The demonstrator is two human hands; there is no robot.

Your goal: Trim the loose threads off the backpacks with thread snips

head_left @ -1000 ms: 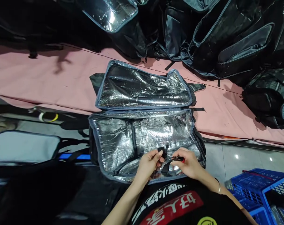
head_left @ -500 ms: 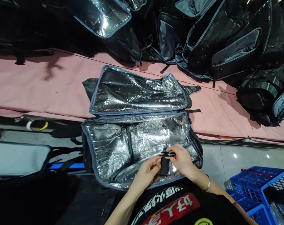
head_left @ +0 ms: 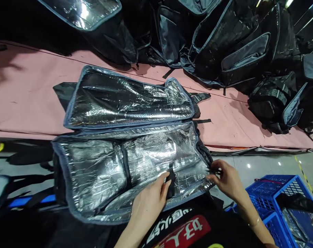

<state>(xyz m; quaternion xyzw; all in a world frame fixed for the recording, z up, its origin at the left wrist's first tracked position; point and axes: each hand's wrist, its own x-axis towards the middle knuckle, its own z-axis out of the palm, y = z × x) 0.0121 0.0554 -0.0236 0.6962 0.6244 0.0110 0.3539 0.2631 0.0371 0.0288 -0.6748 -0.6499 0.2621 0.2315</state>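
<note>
An open cooler bag (head_left: 151,155) lined with silver foil lies in front of me, its lid (head_left: 125,100) folded back onto the pink table cover. My left hand (head_left: 148,201) pinches a short black strap (head_left: 170,182) sewn inside the bag's near wall. At the bag's right corner, my right hand (head_left: 227,177) has its fingers closed on small black snips (head_left: 212,169), which are mostly hidden by the fingers. The two hands are apart.
A heap of black bags (head_left: 223,44) fills the back of the pink table (head_left: 236,127). Another foil-lined lid (head_left: 81,10) shows at top left. Blue plastic crates (head_left: 275,193) stand on the tiled floor at my right. Dark bags lie at my left.
My right hand has moved with the snips from the black strap to the bag's right corner. My left hand stays on the strap. The view has shifted to the right.
</note>
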